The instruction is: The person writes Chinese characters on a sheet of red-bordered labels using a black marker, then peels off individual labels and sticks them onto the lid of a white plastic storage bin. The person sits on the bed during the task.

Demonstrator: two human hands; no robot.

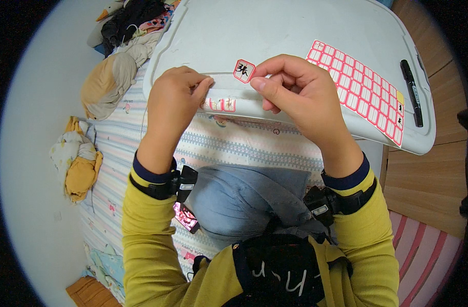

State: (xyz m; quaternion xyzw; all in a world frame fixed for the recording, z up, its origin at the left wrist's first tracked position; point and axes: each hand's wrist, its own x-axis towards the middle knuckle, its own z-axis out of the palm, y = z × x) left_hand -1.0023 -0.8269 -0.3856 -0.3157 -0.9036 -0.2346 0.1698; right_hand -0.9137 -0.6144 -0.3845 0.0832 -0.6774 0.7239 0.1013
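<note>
Between the thumb and forefinger of my right hand is a small red-bordered sticker with black handwriting. My left hand rests at the near edge of a white plastic lid, its thumb and forefinger close together; whether they pinch anything is hidden. Several similar stickers are stuck in a row on the lid's near rim, beside the left fingers. Right of my right hand lies a sheet of red-bordered labels, a few bearing marks, with one yellow gap. A black marker pen lies capped beyond it.
The lid stands over a bed with a striped sheet. A lit phone lies by my leg. Clothes and a plush toy are along the left. Wooden panels stand at the right.
</note>
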